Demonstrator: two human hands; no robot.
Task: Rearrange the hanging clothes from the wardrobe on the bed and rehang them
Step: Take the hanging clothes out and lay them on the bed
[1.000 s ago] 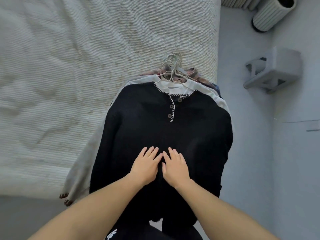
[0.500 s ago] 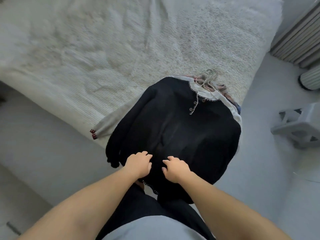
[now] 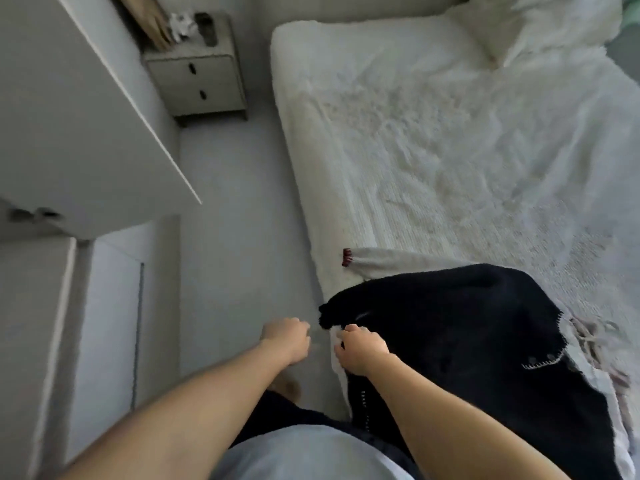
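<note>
No words, brand marks, labels or numbers can be read anywhere in this view; nothing on show carries legible print.

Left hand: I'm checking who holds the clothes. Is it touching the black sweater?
Apart. The head view shows bare floor between the curled left hand and the black sweater.

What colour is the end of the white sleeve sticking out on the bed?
Dark red. The cuff of the white sleeve shows it in the head view.
</note>
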